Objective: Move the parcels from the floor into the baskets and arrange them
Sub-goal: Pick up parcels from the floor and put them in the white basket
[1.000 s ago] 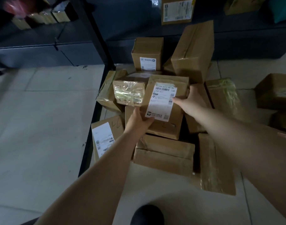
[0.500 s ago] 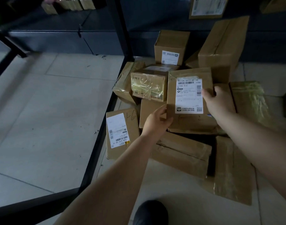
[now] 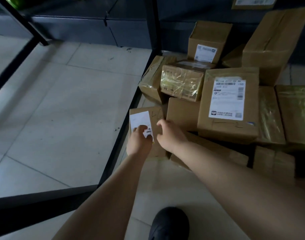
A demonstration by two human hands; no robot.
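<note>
A heap of brown cardboard parcels lies on the tiled floor at the right. At its left edge stands a small parcel (image 3: 157, 116) with a white label and pen marks. My left hand (image 3: 139, 141) lies over that label with the fingers wrapped on the parcel's front. My right hand (image 3: 170, 135) hovers at the parcel's right edge, fingers curled and apart, holding nothing. Just right of it a big parcel with a shipping label (image 3: 228, 101) rests flat on top of others. No basket is in view.
A black metal frame (image 3: 118, 135) runs along the floor just left of the heap, with bare tiles inside it. A tape-wrapped parcel (image 3: 182, 82) and taller boxes (image 3: 273, 42) stand behind. Dark shelving lines the back. My black shoe (image 3: 169, 224) is at the bottom.
Both hands have let go of the big labelled parcel, which now rests on the heap, and have moved left and down to the small labelled parcel. The view has swung left.
</note>
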